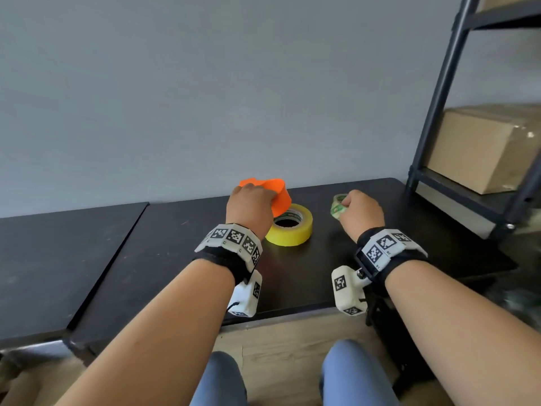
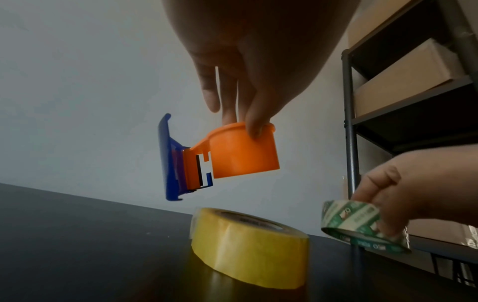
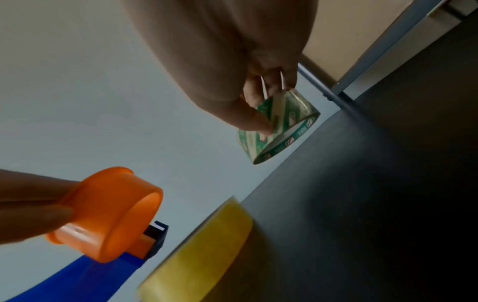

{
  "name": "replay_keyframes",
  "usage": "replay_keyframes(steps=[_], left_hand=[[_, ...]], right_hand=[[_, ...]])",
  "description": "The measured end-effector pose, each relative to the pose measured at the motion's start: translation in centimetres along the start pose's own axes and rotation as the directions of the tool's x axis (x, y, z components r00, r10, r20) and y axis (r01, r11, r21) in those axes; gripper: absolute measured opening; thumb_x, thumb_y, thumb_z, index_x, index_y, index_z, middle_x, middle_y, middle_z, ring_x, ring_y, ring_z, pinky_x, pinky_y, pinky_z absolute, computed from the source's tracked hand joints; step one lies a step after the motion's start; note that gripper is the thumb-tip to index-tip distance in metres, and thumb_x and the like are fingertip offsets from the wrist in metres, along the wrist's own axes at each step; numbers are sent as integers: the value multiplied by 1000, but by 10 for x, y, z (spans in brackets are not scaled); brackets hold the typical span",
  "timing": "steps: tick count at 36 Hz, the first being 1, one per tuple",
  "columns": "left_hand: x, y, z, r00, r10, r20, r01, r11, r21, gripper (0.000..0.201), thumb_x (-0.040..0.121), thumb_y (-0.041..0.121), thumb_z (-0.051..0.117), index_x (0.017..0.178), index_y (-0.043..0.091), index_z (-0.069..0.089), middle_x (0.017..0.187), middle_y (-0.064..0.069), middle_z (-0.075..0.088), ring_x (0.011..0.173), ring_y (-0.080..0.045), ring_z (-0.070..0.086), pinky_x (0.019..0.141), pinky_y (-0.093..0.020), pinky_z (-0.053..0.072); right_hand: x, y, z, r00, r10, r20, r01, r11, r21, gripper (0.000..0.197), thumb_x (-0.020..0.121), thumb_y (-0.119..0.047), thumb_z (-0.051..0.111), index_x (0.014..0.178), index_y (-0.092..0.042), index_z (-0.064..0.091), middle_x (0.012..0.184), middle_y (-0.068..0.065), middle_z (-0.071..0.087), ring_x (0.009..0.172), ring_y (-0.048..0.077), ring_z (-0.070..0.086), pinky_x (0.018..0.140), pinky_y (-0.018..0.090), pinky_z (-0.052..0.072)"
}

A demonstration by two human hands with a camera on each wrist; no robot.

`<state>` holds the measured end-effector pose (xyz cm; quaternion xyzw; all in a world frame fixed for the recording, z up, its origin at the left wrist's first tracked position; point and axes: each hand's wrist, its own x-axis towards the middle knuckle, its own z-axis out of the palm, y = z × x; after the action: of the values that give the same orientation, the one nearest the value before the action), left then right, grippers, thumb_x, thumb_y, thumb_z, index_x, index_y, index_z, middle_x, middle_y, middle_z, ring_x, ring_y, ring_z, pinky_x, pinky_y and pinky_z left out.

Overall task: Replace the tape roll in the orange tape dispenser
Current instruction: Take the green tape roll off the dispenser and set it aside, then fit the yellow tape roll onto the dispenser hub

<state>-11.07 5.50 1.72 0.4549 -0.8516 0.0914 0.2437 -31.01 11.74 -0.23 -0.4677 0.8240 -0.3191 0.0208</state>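
Dispenser (image 2: 243,151), light stiff plastic, hangs above the yellow roll (image 2: 249,248), pinched at its rim by the left hand (image 1: 250,208). Right hand (image 1: 361,213) pinches the spent green core (image 2: 362,223); the yellow roll looks best gripped across its outer edge.

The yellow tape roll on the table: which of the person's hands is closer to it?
Left. The left hand holds the orange tape dispenser just above the yellow tape roll. The right hand grips a green-printed tape roll off to the right side.
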Motion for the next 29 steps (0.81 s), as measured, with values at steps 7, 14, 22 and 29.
replay_keyframes(steps=[7,14,22,29], left_hand=[[0,6,0,999,-24,23,25,1000,-19,28,87,8,46,101,20,68,101,-8,66,97,-30,54,78,-30,30],[-2,-1,-5,995,-86,59,89,994,-63,29,87,10,46,102,23,67,103,-9,62,100,-35,54,75,-30,32],[-8,-9,-21,983,-176,57,183,970,-160,24,92,11,44,95,12,69,89,-11,49,87,-33,54,69,-32,38],[-17,-37,-23,968,-245,51,250,950,-188,22,88,12,46,80,8,67,71,-12,59,71,-31,50,59,-30,33]], right_hand=[[2,13,4,986,119,114,-113,992,-54,28,91,-6,50,114,-5,66,118,16,67,112,36,61,93,38,49],[2,1,7,997,52,58,-56,997,61,29,91,-10,49,113,-10,69,118,12,69,111,35,62,93,39,51],[-4,-55,14,976,-152,157,77,910,406,27,92,-23,57,85,-2,72,87,13,71,87,28,63,78,33,47],[-17,-95,33,919,-206,335,-27,817,576,21,85,-18,65,92,-1,75,71,7,61,73,17,55,77,35,45]])
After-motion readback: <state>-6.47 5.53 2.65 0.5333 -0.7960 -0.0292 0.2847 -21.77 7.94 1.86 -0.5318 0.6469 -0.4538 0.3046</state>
